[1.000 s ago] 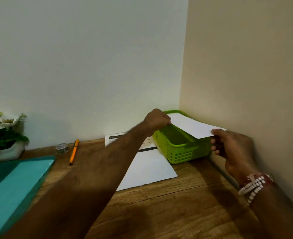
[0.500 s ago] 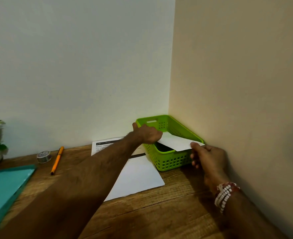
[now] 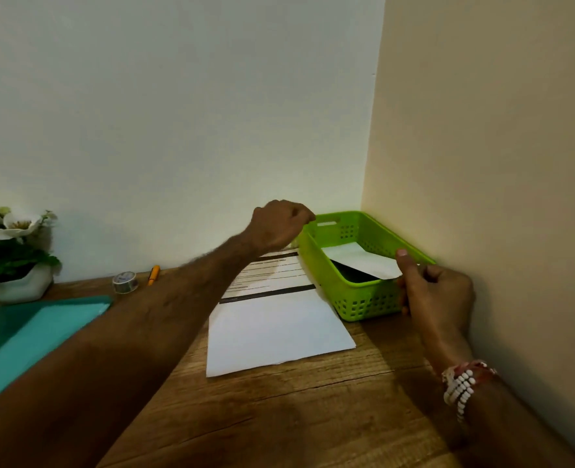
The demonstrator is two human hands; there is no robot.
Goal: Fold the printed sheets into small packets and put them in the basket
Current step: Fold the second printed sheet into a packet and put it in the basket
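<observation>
A folded white packet (image 3: 360, 261) lies slanted inside the green basket (image 3: 364, 302), which sits in the corner of the wooden table (image 3: 313, 417). The packet's near corner rests on the front rim. My right hand (image 3: 434, 292) is at the basket's front right corner; its thumb lies on that packet corner and its fingers curl against the basket's front wall. My left hand (image 3: 279, 224) hovers above the basket's left rim with curled fingers, holding nothing. A printed sheet (image 3: 279, 325) lies flat on the table left of the basket.
Walls close off the back and right sides of the table. At the back left are an orange pen (image 3: 153, 275), a tape roll (image 3: 125, 282) and a white pot of flowers (image 3: 15, 244). A teal folder (image 3: 26, 336) lies at the left edge.
The packet came down from above the basket into it. My left hand let go of the packet and lifted clear to the left. My right hand stayed at the packet's near corner.
</observation>
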